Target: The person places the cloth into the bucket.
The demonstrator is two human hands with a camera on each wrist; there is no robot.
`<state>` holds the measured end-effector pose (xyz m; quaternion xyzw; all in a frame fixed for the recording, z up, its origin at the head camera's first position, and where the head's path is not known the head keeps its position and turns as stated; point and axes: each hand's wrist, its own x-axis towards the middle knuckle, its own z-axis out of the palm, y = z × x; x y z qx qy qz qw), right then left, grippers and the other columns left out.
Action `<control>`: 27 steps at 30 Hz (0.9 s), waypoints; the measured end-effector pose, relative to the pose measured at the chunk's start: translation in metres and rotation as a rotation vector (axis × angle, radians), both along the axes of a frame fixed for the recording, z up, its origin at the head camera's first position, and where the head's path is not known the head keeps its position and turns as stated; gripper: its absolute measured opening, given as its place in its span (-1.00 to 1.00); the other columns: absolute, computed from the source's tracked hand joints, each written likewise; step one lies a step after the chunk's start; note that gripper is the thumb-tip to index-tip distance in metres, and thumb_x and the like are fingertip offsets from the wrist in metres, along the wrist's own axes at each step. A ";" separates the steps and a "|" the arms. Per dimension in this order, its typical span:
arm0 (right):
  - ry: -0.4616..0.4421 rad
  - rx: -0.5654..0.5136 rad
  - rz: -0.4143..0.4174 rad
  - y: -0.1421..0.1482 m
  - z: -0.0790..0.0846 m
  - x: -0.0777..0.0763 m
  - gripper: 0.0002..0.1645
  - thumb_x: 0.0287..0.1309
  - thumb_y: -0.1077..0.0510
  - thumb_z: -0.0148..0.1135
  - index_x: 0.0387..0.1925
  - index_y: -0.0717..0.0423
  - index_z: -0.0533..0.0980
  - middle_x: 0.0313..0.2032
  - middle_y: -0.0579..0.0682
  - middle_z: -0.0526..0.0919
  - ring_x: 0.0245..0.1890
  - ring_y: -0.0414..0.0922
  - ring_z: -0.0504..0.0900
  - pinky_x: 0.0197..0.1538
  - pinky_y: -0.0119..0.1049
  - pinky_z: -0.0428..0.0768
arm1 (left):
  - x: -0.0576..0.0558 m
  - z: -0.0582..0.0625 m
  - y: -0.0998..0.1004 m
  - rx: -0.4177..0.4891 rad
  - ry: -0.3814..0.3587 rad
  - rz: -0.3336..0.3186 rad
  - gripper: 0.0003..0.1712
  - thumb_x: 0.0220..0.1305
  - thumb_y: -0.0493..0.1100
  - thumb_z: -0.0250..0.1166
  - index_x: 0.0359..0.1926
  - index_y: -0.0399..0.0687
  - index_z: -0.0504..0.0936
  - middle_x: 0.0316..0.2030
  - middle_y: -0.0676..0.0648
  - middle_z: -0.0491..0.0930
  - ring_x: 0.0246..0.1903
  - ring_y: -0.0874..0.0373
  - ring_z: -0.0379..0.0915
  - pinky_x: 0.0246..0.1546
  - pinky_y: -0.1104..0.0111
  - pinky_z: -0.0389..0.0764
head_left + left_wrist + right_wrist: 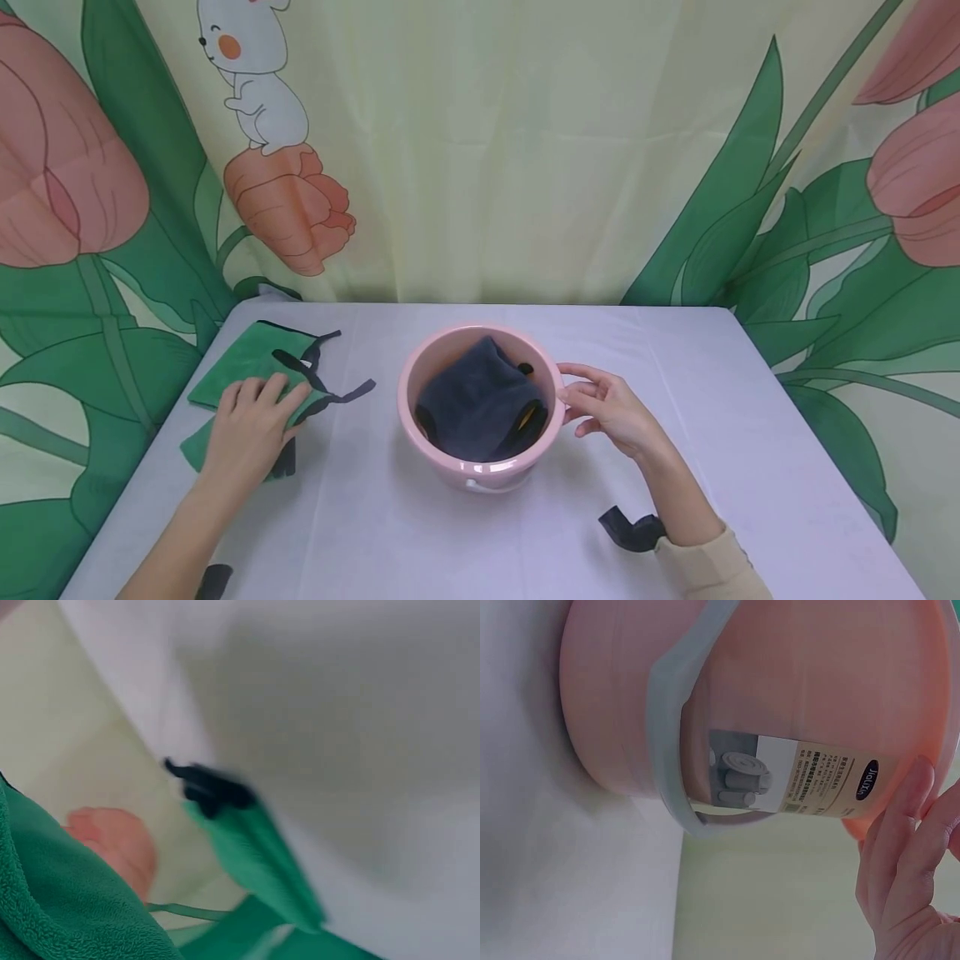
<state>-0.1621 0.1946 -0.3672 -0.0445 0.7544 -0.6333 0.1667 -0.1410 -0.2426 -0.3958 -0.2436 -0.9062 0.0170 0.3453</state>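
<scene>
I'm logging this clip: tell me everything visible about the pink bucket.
The pink bucket is round, smooth and plastic-looking, with a glossy rim. A pale handle hangs down its side, and a printed label on the outer wall shows "JiaUXin" beside a picture. It appears to stand upright near the middle of the white-covered table, open at the top, with a dark blue-grey cloth item inside. Fingers of the right hand touch it at the rim.

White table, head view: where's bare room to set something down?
Free: gap between green cloths and pink bucket, tightest at the black strap tips; near side of the bucket, between both arms; right side, from the right grip to the table edge. Crowded: left, where the left grip covers part of the cloths; bucket's mouth, holding dark cloth.
</scene>
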 end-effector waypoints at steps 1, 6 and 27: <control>-0.001 -0.001 -0.001 0.000 0.000 0.000 -0.32 0.11 0.16 0.20 0.23 0.27 0.21 -0.37 -0.02 0.66 -0.46 -0.15 0.64 -0.51 -0.41 0.58 | -0.003 0.005 0.004 -0.003 0.010 -0.007 -0.32 -0.49 -0.18 0.57 -0.23 -0.11 0.42 -0.34 -0.22 0.39 -0.39 -0.19 0.31 -0.31 0.01 0.39; 0.003 -0.001 -0.004 0.000 -0.002 -0.001 -0.33 0.11 0.16 0.21 0.22 0.26 0.21 -0.35 0.01 0.66 -0.46 -0.14 0.64 -0.51 -0.41 0.58 | -0.015 0.026 0.025 0.002 0.060 -0.057 -0.29 -0.54 -0.18 0.60 -0.24 -0.11 0.43 -0.34 -0.21 0.41 -0.37 -0.17 0.32 -0.32 0.03 0.39; 0.001 -0.006 -0.020 0.001 -0.002 -0.001 -0.33 0.10 0.16 0.22 0.21 0.25 0.23 -0.35 0.02 0.66 -0.46 -0.14 0.64 -0.51 -0.41 0.58 | -0.037 0.068 0.129 -0.069 0.091 -0.311 -0.41 -0.36 -0.05 0.57 -0.25 0.02 0.45 -0.36 -0.08 0.39 -0.32 -0.06 0.34 -0.25 0.15 0.40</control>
